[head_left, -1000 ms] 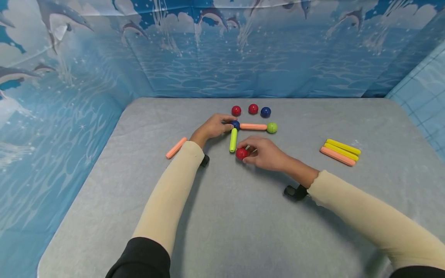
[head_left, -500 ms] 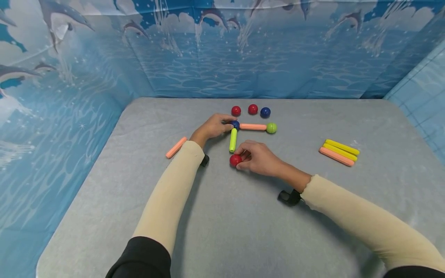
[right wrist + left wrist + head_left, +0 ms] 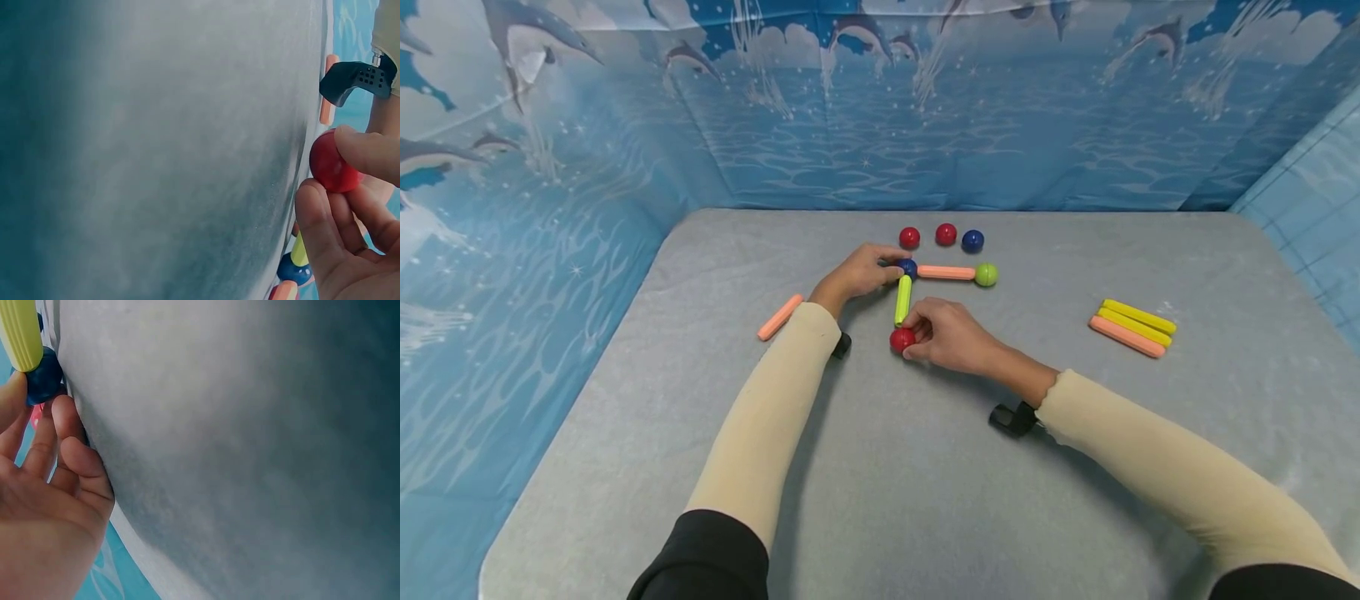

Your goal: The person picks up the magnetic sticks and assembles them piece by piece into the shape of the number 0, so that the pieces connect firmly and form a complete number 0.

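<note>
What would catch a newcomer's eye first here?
Probably the dolphin-patterned backdrop behind the gray table. Next, over the table, the right hand pinches a red ball by the near end of a yellow-green stick, while the left hand holds a blue ball at the stick's far end.

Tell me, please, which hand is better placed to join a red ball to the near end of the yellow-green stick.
Probably the right hand: it holds a red ball by the near end of the yellow-green stick. The left hand is at the far end, holding a blue ball.
</note>
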`<state>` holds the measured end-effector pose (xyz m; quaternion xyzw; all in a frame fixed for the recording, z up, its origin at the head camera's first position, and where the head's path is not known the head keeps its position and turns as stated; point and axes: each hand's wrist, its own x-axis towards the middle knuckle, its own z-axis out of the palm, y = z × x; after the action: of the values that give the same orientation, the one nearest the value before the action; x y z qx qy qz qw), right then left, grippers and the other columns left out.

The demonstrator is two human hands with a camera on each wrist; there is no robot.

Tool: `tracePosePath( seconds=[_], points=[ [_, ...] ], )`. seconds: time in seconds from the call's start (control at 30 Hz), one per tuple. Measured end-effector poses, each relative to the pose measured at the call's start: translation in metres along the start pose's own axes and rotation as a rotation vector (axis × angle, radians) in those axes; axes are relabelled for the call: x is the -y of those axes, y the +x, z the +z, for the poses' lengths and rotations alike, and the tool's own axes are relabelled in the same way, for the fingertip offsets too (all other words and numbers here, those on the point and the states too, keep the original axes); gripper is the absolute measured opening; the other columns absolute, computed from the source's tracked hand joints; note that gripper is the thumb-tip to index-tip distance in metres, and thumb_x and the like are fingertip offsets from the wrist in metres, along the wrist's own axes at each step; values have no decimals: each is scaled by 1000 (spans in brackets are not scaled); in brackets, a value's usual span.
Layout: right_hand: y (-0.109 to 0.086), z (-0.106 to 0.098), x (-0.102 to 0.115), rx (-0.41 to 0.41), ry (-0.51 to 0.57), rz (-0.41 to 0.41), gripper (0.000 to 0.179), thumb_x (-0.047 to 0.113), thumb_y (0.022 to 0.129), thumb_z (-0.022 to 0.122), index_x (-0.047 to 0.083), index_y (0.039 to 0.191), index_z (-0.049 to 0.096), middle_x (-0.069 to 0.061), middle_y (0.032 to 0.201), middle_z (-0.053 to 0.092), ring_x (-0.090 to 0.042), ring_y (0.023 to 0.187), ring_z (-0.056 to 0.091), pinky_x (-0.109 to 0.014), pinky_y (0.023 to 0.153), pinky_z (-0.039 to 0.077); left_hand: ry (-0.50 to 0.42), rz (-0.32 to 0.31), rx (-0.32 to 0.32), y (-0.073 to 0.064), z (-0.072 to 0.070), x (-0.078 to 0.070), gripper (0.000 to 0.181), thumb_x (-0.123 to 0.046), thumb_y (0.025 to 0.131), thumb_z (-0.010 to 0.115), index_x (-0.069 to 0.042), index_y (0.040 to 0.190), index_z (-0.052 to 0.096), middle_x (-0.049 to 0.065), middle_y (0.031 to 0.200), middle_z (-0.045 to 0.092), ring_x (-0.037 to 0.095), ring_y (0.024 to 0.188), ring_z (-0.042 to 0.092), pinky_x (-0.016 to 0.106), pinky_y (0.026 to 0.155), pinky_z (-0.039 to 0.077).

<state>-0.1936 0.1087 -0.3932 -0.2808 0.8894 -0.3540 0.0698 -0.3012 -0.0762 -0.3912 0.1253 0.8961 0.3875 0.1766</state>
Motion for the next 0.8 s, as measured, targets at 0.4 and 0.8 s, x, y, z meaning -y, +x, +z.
tracePosePath(
  seconds=[0.4, 0.8],
  points=[
    [4, 0, 0, -30, 6, 23, 31, 6, 77, 83, 1, 103, 66, -12, 99, 67, -19, 87, 65, -30, 76, 56, 8, -1, 2, -2, 0, -1, 41, -24, 102, 56, -22, 142, 55, 7, 145, 53, 20, 109, 54, 33, 88, 48],
    [7, 3, 0, -7, -12, 11, 31, 5, 78, 83, 1, 103, 65, -12, 100, 66, -19, 87, 63, -30, 77, 55, 57, 11, -15, 0, 0, -1, 39, -22, 101, 56, -20, 140, 58, 8, 140, 57, 21, 112, 53, 34, 89, 48]
  ],
)
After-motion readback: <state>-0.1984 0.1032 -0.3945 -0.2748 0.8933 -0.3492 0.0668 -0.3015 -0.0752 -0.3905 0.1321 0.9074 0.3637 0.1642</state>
